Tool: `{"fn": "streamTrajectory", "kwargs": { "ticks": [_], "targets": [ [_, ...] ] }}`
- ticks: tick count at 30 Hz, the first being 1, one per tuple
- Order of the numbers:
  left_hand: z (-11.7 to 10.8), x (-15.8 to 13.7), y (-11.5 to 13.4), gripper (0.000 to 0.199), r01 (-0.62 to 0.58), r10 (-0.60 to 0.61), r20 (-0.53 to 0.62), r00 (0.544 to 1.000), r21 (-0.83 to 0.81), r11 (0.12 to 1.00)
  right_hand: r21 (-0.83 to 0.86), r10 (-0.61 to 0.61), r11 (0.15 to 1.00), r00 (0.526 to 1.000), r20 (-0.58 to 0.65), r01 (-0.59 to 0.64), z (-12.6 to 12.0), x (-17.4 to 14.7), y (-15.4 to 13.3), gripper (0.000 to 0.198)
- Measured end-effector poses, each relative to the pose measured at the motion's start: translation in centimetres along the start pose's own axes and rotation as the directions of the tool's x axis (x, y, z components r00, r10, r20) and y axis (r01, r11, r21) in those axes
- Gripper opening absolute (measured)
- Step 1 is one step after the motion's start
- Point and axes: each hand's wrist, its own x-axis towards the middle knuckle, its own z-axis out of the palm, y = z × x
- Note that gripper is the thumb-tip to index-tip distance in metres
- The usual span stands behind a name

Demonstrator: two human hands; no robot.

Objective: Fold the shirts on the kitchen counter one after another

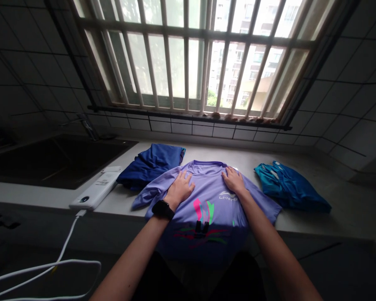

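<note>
A purple T-shirt (203, 184) with a pink and green print lies face up on the white counter, its collar toward the window and its lower part hanging over the front edge. My left hand (180, 188), with a black watch on the wrist, rests flat near the shirt's left shoulder, fingers spread. On the other side of the collar, my right hand (233, 179) lies on the right shoulder with its fingers stretched out. A folded dark blue garment (153, 163) sits to the left, and a folded teal-blue garment (291, 186) to the right.
A white power bank (95, 192) with a white cable (67, 238) plugged in lies at the counter's front left. Beyond it are a dark sink (59, 161) and a faucet (87, 127). A barred window (194, 62) rises behind the counter (244, 152).
</note>
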Motion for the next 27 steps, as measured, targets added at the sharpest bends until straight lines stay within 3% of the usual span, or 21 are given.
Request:
{"fn": "streamTrajectory", "kwargs": {
  "ticks": [10, 15, 17, 20, 24, 27],
  "targets": [
    [-2.2, 0.1, 2.2, 0.033, 0.015, -0.021, 0.046, 0.999, 0.117, 0.993, 0.122, -0.032, 0.991, 0.984, -0.173, 0.054, 0.3, -0.9, 0.3, 0.050],
    [-2.3, -0.1, 2.3, 0.033, 0.040, -0.045, 0.046, 0.998, 0.097, 0.995, 0.093, -0.060, 0.992, 0.955, -0.291, 0.090, -2.3, -2.2, 0.3, 0.045],
    [-2.4, -0.1, 2.4, 0.035, 0.045, -0.049, 0.056, 0.997, 0.080, 0.996, 0.093, -0.051, 0.992, 0.947, -0.318, 0.084, -3.8, -3.5, 1.8, 0.044],
    [-2.5, -0.1, 2.5, 0.039, 0.054, -0.057, 0.057, 0.997, 0.049, 0.997, 0.048, 0.040, 0.998, 0.950, -0.310, -0.027, -5.0, -6.4, 5.9, 0.043],
    [-2.4, -0.1, 2.6, 0.037, 0.068, -0.068, 0.029, 0.997, 0.020, 0.998, -0.135, 0.158, 0.973, 0.968, -0.194, -0.186, -4.4, -10.2, 11.4, 0.053],
    [-2.3, -0.1, 2.5, 0.036, 0.073, -0.074, 0.029, 0.997, 0.017, 0.997, -0.178, 0.191, 0.961, 0.974, -0.121, -0.210, -3.7, -11.7, 12.8, 0.056]
  ]
}}
